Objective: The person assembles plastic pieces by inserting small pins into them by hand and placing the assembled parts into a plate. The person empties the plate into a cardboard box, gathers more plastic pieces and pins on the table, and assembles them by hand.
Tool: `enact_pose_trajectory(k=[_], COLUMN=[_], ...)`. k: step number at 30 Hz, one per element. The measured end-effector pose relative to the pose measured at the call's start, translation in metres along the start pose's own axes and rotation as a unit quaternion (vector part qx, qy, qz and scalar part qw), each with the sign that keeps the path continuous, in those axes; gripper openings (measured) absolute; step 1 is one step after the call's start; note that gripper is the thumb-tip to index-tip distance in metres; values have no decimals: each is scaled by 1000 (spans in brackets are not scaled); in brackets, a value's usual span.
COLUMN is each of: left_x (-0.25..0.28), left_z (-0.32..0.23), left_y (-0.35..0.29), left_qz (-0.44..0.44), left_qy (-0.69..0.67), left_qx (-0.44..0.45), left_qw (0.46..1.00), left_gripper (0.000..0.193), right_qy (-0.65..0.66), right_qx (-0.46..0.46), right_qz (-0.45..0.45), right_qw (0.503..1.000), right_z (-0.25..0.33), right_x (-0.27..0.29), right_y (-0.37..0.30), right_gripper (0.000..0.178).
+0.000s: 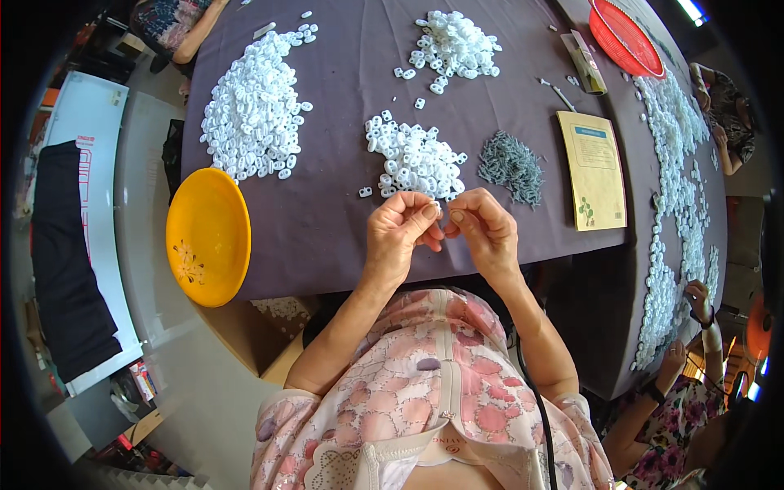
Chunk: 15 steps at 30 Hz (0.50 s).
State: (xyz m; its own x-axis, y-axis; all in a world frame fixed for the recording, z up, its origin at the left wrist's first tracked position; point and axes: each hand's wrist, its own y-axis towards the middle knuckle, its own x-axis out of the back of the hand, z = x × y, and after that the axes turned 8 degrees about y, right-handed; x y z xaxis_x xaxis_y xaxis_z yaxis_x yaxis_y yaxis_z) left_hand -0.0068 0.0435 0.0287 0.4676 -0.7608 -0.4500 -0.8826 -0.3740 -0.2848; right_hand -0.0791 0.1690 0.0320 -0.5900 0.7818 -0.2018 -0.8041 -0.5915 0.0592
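Observation:
My left hand (pixel 402 233) pinches a small white plastic piece (pixel 437 206) between thumb and forefinger. Fingertips almost meeting it, my right hand (pixel 490 235) is closed in a pinch too; whatever it grips is too small or hidden to make out. Just beyond both hands lies a heap of white two-holed plastic pieces (pixel 415 159). To the right of that heap is a pile of thin grey-green bits (pixel 511 167), closest to my right hand.
A larger white heap (pixel 253 106) lies left, another (pixel 457 45) farther back. A yellow plate (pixel 208 237) sits at the left edge. Right are a tan booklet (pixel 592 171) and red basket (pixel 625 41). Other people work around the table (pixel 343 73), several white pieces before them.

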Motion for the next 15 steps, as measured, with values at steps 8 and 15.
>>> enact_pose_trajectory(k=[8, 15], left_x=[-6, -3], left_z=[1, 4], left_y=[-4, -4], left_qz=[-15, -12], left_qy=[25, 35], left_qx=[-8, -7], left_qw=[1000, 999], left_gripper=[7, 7], right_qy=[21, 22], right_qx=[2, 5], right_qz=[9, 27], right_qw=[1000, 999], right_z=[-3, -4], right_x=[0, 1], right_y=[-3, -3], right_gripper=[10, 10])
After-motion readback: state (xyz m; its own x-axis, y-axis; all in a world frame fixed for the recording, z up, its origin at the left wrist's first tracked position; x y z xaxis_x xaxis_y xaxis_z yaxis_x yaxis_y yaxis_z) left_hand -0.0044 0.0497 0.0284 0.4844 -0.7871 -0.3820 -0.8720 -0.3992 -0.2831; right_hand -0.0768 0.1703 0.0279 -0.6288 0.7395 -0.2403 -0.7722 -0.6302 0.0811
